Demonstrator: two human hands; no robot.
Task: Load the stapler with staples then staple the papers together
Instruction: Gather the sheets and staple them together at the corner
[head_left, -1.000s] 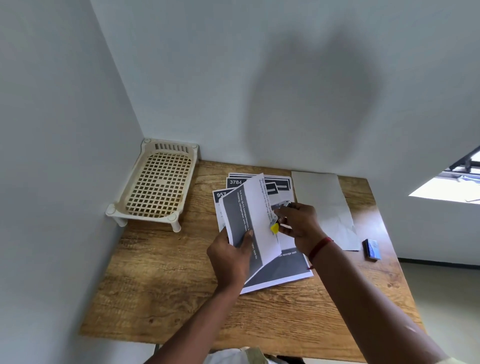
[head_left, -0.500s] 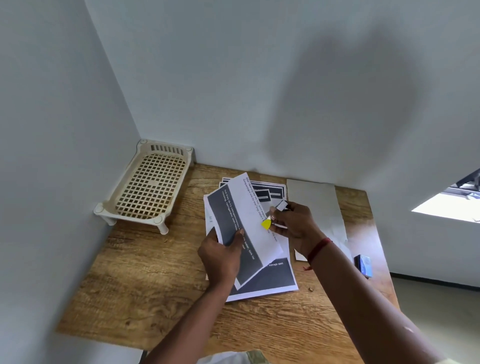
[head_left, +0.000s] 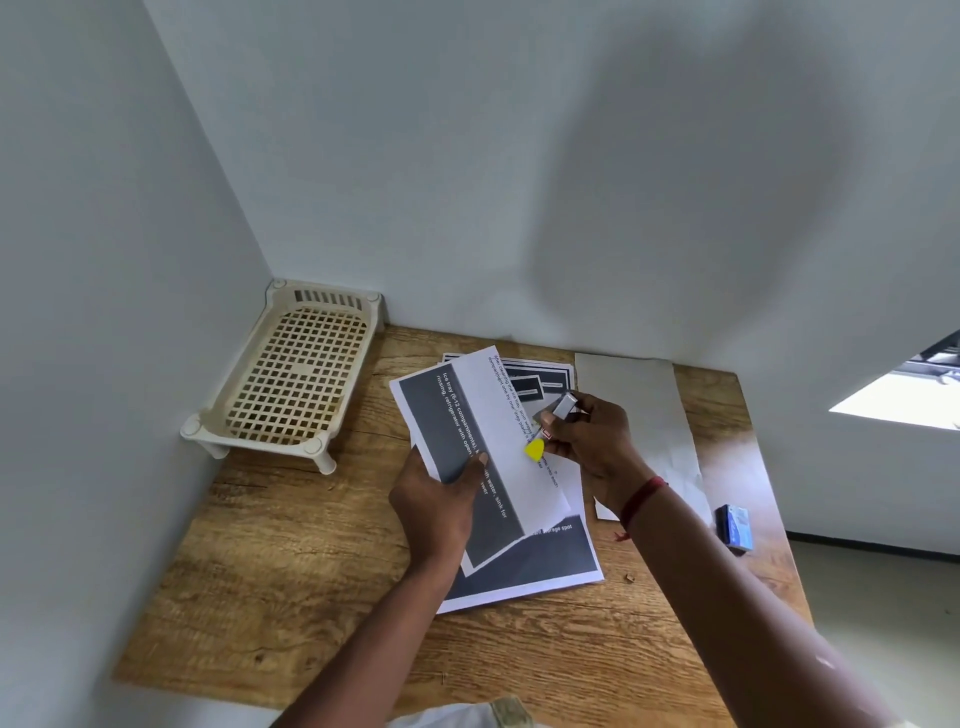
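My left hand (head_left: 439, 506) grips the lower left edge of a printed sheet (head_left: 478, 452) with a dark grey band, lifted and tilted above the table. My right hand (head_left: 592, 447) is closed around a small metal stapler (head_left: 558, 410) with a yellow tip (head_left: 535, 449), pressed against the right edge of that sheet. Under it lie more printed papers (head_left: 545, 566), spread on the wooden table (head_left: 311, 571). A small blue staple box (head_left: 733, 526) rests near the table's right edge.
A cream plastic lattice tray (head_left: 296, 379) stands in the back left corner against the walls. A blank grey sheet (head_left: 639, 395) lies at the back right. A tiny scrap (head_left: 629, 578) sits right of the papers. Walls close the left and back.
The view has shifted, so everything sits lower and more to the left. The held sheet has tilted a little further left, with the stapler still at its right edge.
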